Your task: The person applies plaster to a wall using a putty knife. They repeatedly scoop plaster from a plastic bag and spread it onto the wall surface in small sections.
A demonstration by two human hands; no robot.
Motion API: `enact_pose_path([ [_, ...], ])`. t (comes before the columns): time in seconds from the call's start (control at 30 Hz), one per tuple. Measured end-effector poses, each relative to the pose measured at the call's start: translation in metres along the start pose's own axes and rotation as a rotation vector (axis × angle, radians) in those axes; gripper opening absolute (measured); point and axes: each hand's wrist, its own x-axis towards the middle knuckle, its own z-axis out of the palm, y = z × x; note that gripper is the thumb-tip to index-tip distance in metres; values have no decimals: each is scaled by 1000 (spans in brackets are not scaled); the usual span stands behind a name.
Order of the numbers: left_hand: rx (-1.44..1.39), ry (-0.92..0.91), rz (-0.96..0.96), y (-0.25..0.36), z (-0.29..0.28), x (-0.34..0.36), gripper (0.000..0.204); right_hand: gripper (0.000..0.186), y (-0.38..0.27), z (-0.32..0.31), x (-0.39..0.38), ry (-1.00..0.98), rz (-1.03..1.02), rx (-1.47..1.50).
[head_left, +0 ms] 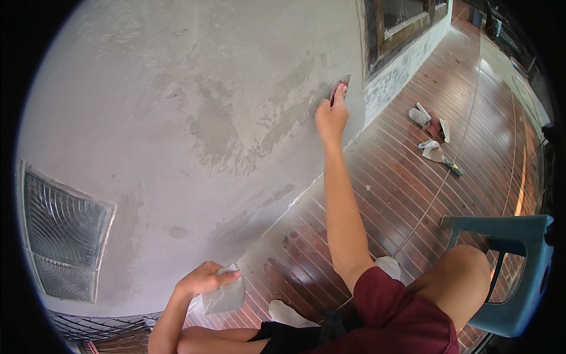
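Note:
Up on the grey wall (pixel 165 88), my right hand (pixel 331 121) is closed around a small flat scraper (pixel 342 84) with a dark reddish part, its blade close to the surface. Whether the blade touches the wall cannot be made out. Darker, smeared patches (pixel 215 127) spread across the wall to the left of this hand. Lower down, near the foot of the wall, my left hand (pixel 206 279) grips a whitish-grey bag (pixel 225 295) by its top. What is inside the bag is hidden.
A putty knife (pixel 453 166), crumpled wrappers (pixel 420 117) and scraps lie on the striped red-brown floor (pixel 407 194). A blue-green plastic stool (pixel 525 283) stands at the lower right. The wall holds a glass-block panel (pixel 65 230) at left and a wood-framed window (pixel 407 29) at upper right.

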Motion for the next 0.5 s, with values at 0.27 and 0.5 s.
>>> enact_pose_path([
  [0.27,-34,-28,-64,-33,5,4,58,64,-10,11,-35,10,-84,145],
  [0.5,-44,-35,-40,-48,10,-1,58,74,-26,25,-71,-1,-183,94],
])
